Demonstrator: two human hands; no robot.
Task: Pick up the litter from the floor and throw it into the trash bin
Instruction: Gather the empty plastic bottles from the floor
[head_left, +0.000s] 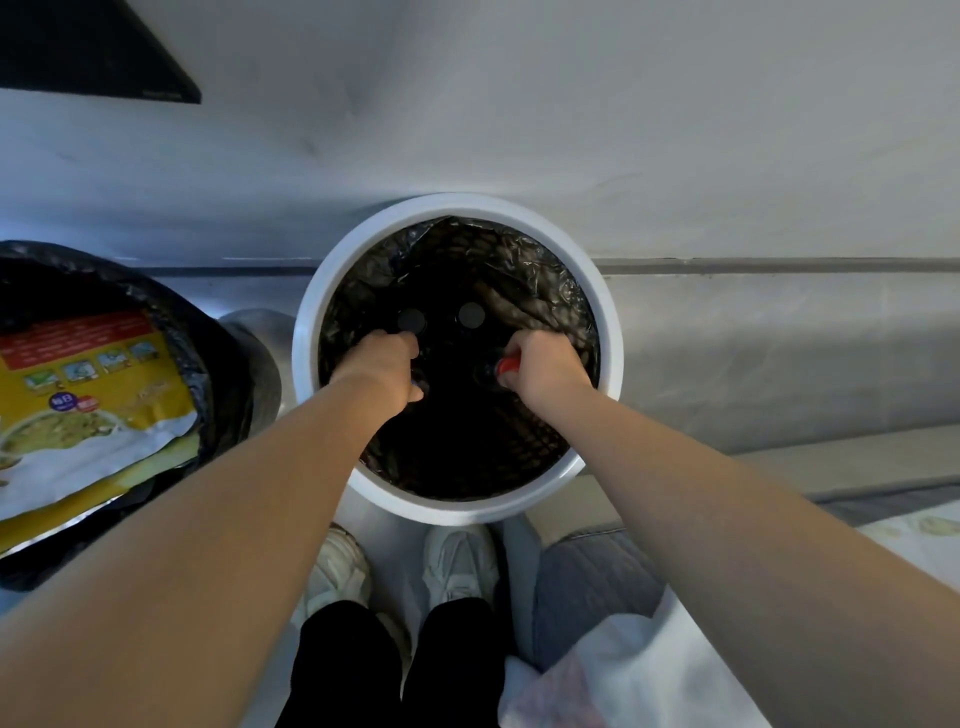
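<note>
Both hands are held over the mouth of the trash bin (613, 332), a round white bin lined with a black bag (530, 280) and standing against the wall. Right hand (543, 366): fingers curled round a piece of red litter (508, 366), which sits above the opening, inside the line of the rim. Left hand (387, 366): fingers curled, also above the opening; whether they enclose anything cannot be told. Two grey discs (471, 314) lie deep in the bin.

Stage, as judged: lifting and carrying are done for this load; only the release into the bin is left. A white plastic bag (649, 670) lies at lower right beside the shoes (460, 564), and may be further litter. A second black sack (218, 364) at the left holds a yellow food packet (93, 405). Little floor is in view, so how much remains cannot be settled.
</note>
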